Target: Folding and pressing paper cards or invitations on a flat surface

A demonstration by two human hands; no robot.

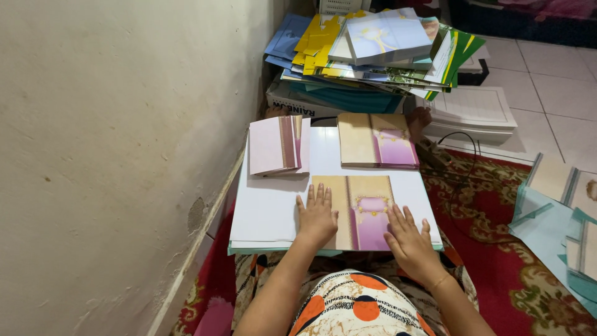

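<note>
A person sits on the floor, seen from above, with a white board (273, 205) across the lap in the centre of the frame. Both hands lie flat, fingers spread, gripping nothing. The left hand (316, 218) presses on the beige left part of a printed card sheet (360, 208); the right hand (409, 239) rests on its purple lower right corner, partly on the board.

Further up the board sit a pink folded card stack (277, 145) at left and a beige-and-purple card stack (377, 139) at centre. A tall, untidy pile of coloured sheets (373, 50) fills the top of the frame.

Judged risks: the board rests on the knees, so a shift of the legs could tilt it and slide the stacks off. Uneven pressure from the palms could skew or crease the sheet. The leaning pile behind could spill forward.
</note>
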